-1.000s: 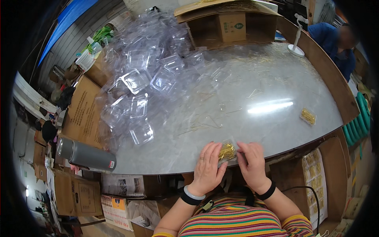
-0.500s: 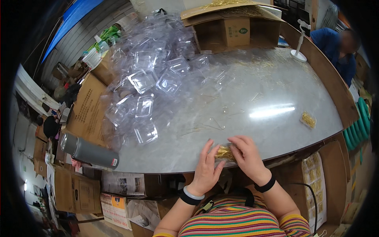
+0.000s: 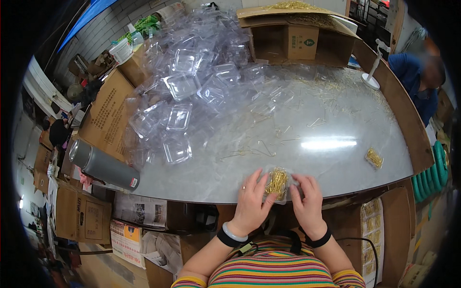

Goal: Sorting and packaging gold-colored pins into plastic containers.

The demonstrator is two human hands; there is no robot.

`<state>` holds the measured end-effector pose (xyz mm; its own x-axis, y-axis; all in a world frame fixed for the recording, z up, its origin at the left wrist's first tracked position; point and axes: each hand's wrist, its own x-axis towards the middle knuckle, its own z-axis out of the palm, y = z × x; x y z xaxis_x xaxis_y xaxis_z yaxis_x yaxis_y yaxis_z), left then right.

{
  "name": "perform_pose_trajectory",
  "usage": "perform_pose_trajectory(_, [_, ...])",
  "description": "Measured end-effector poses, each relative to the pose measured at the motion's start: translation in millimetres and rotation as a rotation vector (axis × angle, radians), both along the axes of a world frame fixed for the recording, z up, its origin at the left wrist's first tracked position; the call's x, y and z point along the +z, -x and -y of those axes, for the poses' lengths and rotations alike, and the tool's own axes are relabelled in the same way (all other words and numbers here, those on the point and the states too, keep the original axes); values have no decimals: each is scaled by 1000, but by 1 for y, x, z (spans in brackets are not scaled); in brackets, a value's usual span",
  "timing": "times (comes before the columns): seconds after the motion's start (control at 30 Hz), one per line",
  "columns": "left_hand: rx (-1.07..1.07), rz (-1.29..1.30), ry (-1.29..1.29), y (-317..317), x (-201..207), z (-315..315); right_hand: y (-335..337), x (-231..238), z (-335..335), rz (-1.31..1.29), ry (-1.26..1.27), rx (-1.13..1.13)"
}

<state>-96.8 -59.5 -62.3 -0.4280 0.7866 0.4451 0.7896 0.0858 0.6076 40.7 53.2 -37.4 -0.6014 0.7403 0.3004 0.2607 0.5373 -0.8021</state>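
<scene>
At the table's front edge lies a small clear plastic box (image 3: 277, 184) filled with thin gold wire pieces. My left hand (image 3: 253, 202) grips it from the left, the thumb over its near corner and the fingers along its side. On its right, my right hand (image 3: 308, 200) is open, with fingers apart beside the box; whether a fingertip touches the box I cannot tell. A second clear box of gold wire pieces (image 3: 373, 158) rests near the table's right edge. Loose gold wires (image 3: 252, 152) are scattered on the grey tabletop beyond my hands.
A big heap of clear plastic boxes (image 3: 185, 86) covers the table's left. A grey bottle (image 3: 103, 164) lies at the left edge. At the back stands an open cardboard box (image 3: 269, 42), near a white stand (image 3: 370, 80). A person in blue (image 3: 413, 79) sits beyond the right side.
The gold wires in the box now show in full as my right hand has drawn away to the right and opened. My left hand stays at the box. The whole view has shifted slightly.
</scene>
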Motion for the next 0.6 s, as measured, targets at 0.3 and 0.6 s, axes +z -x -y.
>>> perform_pose_trajectory(0.3, [-47, -94, 48, -7, -7, -3, 11, -22, -20, -103, -131, 225])
perform_pose_trajectory(0.6, [-60, -61, 37, -4, -3, -3, 14, -20, -19, -55, -160, 232])
